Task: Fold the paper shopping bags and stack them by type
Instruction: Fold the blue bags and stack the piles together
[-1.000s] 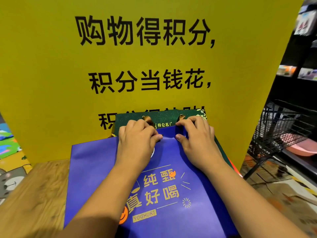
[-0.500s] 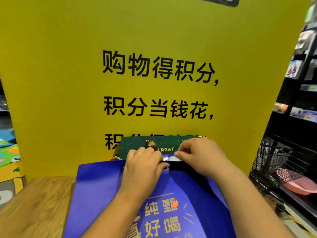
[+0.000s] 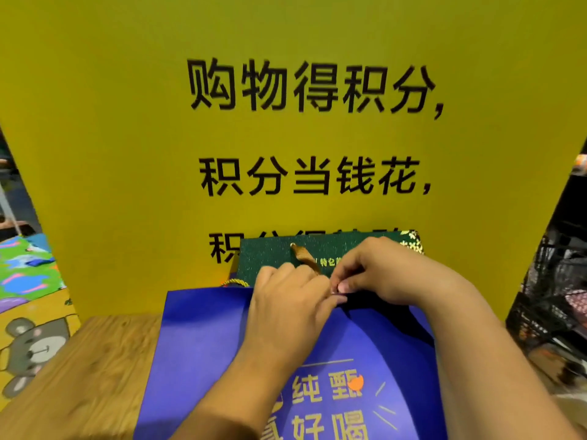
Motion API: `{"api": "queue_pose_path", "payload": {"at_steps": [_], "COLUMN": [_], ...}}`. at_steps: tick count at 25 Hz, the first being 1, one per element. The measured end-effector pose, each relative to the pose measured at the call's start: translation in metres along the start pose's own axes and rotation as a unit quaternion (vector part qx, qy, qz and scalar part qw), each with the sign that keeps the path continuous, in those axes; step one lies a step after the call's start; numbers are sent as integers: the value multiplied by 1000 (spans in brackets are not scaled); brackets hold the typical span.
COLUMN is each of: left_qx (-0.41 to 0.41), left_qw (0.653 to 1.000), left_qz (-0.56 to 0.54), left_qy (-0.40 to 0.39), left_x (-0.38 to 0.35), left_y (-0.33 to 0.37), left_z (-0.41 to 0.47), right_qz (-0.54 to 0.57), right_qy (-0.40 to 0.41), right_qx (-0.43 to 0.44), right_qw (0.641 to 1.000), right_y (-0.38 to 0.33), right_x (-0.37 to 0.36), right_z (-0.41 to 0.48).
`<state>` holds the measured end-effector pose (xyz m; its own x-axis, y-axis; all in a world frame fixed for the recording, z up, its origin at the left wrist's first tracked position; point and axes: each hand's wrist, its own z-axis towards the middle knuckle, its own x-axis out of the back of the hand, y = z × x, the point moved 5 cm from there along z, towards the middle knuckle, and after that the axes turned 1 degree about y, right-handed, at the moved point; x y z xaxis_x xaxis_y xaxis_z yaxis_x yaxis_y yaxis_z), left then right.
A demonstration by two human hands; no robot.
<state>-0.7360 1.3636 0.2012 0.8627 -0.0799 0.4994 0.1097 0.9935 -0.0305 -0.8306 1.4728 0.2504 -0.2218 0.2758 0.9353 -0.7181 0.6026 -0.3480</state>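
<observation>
A blue paper bag (image 3: 203, 350) with gold lettering lies flat on the wooden table (image 3: 85, 373) in front of me. Both hands meet at its far top edge. My left hand (image 3: 286, 300) has its fingers curled over the rim near the middle. My right hand (image 3: 381, 274) pinches the rim just beside it, where the bag's mouth gapes open and dark. Behind the blue bag a dark green bag (image 3: 273, 258) with a brown ribbon handle (image 3: 305, 258) and a gold cord (image 3: 235, 282) leans against the yellow board.
A tall yellow sign board (image 3: 127, 154) with black characters stands right behind the table. A black wire basket rack (image 3: 552, 300) is at the right. Colourful cartoon boxes (image 3: 28, 312) sit to the left of the table.
My hands went from lying flat on the blue bag's top edge to pinching it together at the middle, and the bag's mouth has opened. My head has tilted up, showing more of the board.
</observation>
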Motion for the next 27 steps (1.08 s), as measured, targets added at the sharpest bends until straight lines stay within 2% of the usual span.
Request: {"api": "queue_pose_path", "payload": {"at_steps": [4, 7, 9, 12, 14, 18, 22, 24, 25, 27], "left_qx": [64, 94, 100, 100, 100, 113, 119, 99, 88, 69], "left_qw": [994, 987, 987, 988, 988, 987, 982, 985, 987, 992], "left_qz": [-89, -126, -125, -115, -107, -106, -148, -142, -132, -108], "left_qy": [-28, -24, -21, -31, -41, -54, -23, -3, 2, 13], "left_x": [-3, 0, 2, 2, 3, 3, 4, 3, 2, 1], "left_y": [-9, -13, -13, -13, -13, -15, -18, -21, -21, -18], "left_z": [3, 1, 1, 1, 1, 2, 2, 2, 2, 3], "right_qz": [-1, 37, 116, 233, 300, 425, 519, 551, 552, 513], "right_qy": [36, 133, 210, 366, 438, 480, 498, 459, 426, 354], "right_qx": [2, -18, -43, -77, -98, -110, -102, -79, -68, -62], "right_qw": [999, 990, 970, 898, 842, 760, 688, 692, 714, 780], "right_y": [7, 16, 24, 44, 57, 68, 66, 63, 61, 56], "right_x": [5, 14, 24, 48, 57, 56, 50, 50, 52, 53], "right_z": [0, 0, -3, -18, -30, -37, -35, -32, -30, -28]}}
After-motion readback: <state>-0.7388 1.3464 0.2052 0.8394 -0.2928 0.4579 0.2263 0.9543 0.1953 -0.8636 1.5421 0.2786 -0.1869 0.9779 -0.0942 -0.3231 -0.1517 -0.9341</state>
